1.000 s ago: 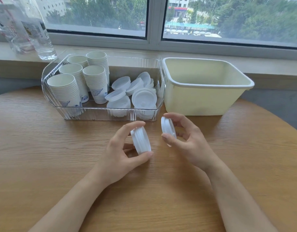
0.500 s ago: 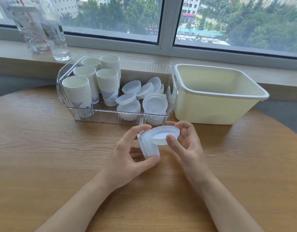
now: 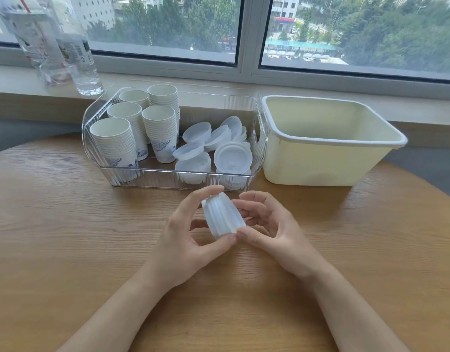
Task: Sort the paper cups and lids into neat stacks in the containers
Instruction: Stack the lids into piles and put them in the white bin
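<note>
Head: loose lid now on lid stack (image 3: 222,215).

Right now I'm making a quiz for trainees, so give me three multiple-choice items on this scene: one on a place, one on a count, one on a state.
1. Where are the cup stacks?
A. left part of the clear tray
B. cream bin
C. windowsill

2. How many cup stacks stand there?
A. two
B. five
C. eight

3. What state is the cream bin in?
A. full of lids
B. tipped over
C. empty

Answers: 1 A, the cups fill the tray's left end, with loose lids to the right. 2 B, five rims show. 3 C, its inside is bare, while both hands, left hand and right hand, hold a lid stack above the table.
</note>
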The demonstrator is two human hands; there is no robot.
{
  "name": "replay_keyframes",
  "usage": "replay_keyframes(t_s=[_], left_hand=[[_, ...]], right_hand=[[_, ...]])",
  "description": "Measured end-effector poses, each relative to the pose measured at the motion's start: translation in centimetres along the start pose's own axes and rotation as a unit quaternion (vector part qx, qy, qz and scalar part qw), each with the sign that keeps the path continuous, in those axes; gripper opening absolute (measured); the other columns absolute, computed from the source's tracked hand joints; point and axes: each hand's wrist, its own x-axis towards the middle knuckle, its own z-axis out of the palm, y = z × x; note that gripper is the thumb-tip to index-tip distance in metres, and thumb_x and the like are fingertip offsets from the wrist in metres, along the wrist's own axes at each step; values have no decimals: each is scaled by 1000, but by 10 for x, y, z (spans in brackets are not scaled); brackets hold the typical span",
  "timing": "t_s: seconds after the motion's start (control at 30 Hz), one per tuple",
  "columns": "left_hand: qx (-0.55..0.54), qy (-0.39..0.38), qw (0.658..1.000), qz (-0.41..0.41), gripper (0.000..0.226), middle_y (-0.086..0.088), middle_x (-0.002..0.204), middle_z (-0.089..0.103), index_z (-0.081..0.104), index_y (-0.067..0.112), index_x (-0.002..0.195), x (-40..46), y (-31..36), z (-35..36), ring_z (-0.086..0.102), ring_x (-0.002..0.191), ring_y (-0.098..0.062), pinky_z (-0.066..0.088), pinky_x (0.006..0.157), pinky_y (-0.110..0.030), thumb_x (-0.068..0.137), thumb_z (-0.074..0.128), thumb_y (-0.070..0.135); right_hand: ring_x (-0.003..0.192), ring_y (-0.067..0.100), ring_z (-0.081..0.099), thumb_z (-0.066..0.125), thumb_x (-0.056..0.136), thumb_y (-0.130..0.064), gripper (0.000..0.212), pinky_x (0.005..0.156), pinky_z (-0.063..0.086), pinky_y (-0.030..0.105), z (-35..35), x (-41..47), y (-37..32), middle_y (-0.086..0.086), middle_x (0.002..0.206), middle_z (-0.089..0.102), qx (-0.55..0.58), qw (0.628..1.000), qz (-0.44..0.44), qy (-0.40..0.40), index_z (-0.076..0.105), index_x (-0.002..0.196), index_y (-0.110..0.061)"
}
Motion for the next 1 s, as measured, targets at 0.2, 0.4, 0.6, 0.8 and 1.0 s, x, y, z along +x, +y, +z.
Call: replay_keyframes(t_s=[0.2,0.4,0.6,0.8,1.0], left_hand=[[21,-22,999,15,76,8,136,65,53,34,146,-1,1,1,68,122,-21,60,97,-40,80,91,30],[24,-29,999,25,77,8,139,64,54,31,146,0,3,0,66,125,-22,59,97,-37,79,92,22],[29,-56,997,40,79,6,140,64,51,29,149,0,2,-1,65,128,-22,60,98,-41,83,92,22],[46,-52,997,44,74,7,140,63,53,29,145,0,1,-1,65,127,-22,60,97,-38,82,92,26],[44,-39,997,41,75,8,137,64,53,32,143,0,-1,0,65,126,-23,60,96,-42,79,93,35]], right_hand=[[126,24,66,83,85,-30,68,111,50,50,-2,1,0,0,136,69,-7,1000,8,-18,50,144,-29],[129,27,65,81,86,-15,71,115,45,57,-5,1,2,7,138,66,6,1000,2,-26,49,148,-27],[130,25,65,80,88,-16,67,114,48,52,-6,1,2,5,142,64,-10,998,-2,-57,54,149,-23],[127,27,67,80,88,-15,66,112,51,49,-7,2,5,7,140,64,4,998,-14,-58,54,148,-25],[125,26,67,80,85,-19,67,109,53,42,-6,3,5,4,138,64,22,998,-17,-50,54,146,-30]])
